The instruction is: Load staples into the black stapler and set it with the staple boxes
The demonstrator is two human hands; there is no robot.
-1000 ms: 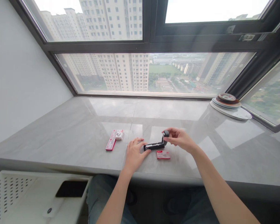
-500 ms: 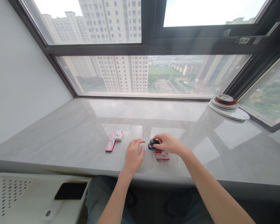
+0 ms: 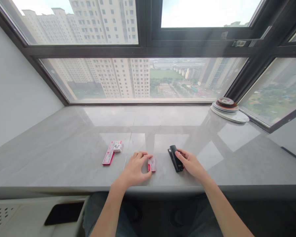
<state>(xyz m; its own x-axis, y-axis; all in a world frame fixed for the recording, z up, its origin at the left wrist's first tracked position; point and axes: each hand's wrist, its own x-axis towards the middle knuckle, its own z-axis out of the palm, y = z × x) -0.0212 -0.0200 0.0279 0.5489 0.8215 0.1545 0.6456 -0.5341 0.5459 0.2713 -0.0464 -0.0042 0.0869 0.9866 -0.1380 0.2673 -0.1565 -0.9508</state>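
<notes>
Counter: pale grey, glossy, marbled
Black stapler: lying slantwise
Red-and-white box: near, left of stapler
Box cluster: well left of stapler
Plate stack: beyond stapler, rightward

- You are in a room high in a tall building, most likely a home, though an office cannot be ruled out.
- Ahead of you, a dark window frame fills the upper frame; beyond it, housing towers rise upper left, and a green field lies far below.
- Your worktop is a glossy stone ledge beneath the glass.
- At right, you have stacked round plates.
</notes>
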